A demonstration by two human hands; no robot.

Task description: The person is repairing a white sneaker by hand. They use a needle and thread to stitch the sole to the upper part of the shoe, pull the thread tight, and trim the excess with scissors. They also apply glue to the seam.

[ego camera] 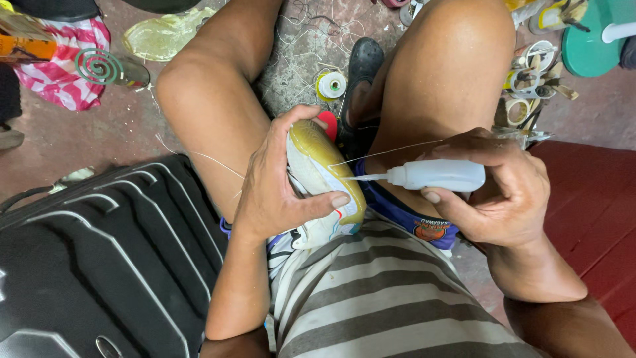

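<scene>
While left hand [275, 185] fingers wrap the shoe [324, 179], right hand [500, 192] pinches a glue bottle [440, 175].

The left hand [275, 182] covers much of the shoe [324, 182]; its upper and heel are hidden against the lap. The black suitcase [99, 258] is cut off by the left and bottom edges. Small items [530, 79] on the floor at top right are too cluttered to identify.
</scene>
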